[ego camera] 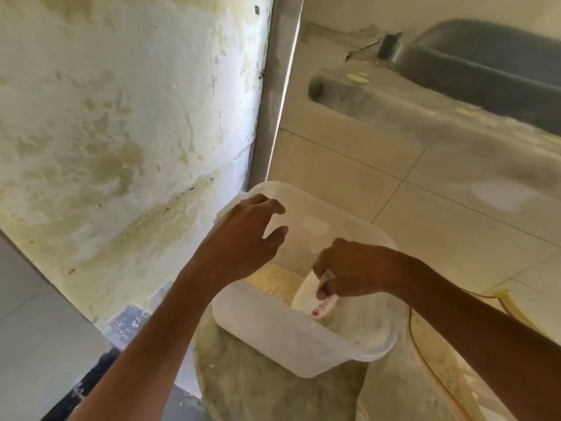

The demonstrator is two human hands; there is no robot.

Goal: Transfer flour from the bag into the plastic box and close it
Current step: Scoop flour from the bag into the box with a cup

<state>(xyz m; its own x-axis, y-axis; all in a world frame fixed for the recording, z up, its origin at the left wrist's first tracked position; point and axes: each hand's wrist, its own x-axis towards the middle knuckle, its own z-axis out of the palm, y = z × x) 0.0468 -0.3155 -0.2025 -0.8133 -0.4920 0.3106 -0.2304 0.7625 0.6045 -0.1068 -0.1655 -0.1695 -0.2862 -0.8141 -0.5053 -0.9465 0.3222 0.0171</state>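
A stained, peeling whitewashed wall point(106, 117) fills the view from nine to twelve o'clock, ending at a grey metal door frame point(273, 101) that runs down from twelve o'clock. From one to three o'clock lies a pale tiled floor point(455, 223), with a dusty grey machine body point(425, 117) and a dark grey plastic tub point(485, 59) at two o'clock. At six o'clock stands a dusty greenish-grey rounded surface point(258, 390); the translucent white rectangular plastic box point(288, 338) rests on it, just below centre, uncovered. Inside the box, pale yellowish flour point(279, 282) lies heaped against its nine o'clock side. The left hand point(246, 238) hovers over the box's ten o'clock rim, fingers spread and loosely curved, grasping nothing. The right hand point(352, 268), reaching in from four o'clock, has its fingers clenched round a small white cup point(312, 299) with pink marks, tilted inside the box just beside the flour.
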